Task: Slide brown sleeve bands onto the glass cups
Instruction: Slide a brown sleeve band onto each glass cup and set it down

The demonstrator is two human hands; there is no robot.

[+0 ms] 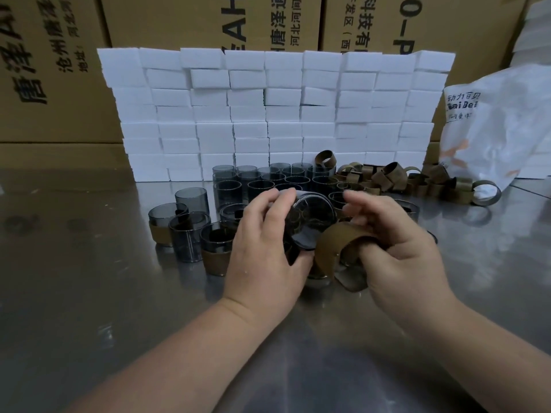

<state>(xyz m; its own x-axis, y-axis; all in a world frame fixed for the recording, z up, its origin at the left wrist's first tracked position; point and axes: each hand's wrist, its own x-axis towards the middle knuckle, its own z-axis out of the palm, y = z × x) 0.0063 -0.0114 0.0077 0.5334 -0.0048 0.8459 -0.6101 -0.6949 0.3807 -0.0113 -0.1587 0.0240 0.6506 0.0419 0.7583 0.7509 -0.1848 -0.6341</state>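
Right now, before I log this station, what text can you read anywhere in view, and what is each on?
"唐泽", "沧州唐泽", "地址": left cardboard box, sideways.
"AH", "唐泽通", "河北河间": middle cardboard box, cut off.
"科技有", "开发区(西", "0-P": right cardboard box, cut off.
"动力百贝", "aiBei": white bag; the smaller line beneath is too blurred.
None on the white foam blocks.

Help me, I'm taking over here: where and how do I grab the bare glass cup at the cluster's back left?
Likely round the upper wall of the bare glass cup, from the left: it stands upright, mouth up, with table free there and other cups crowding its front and right.
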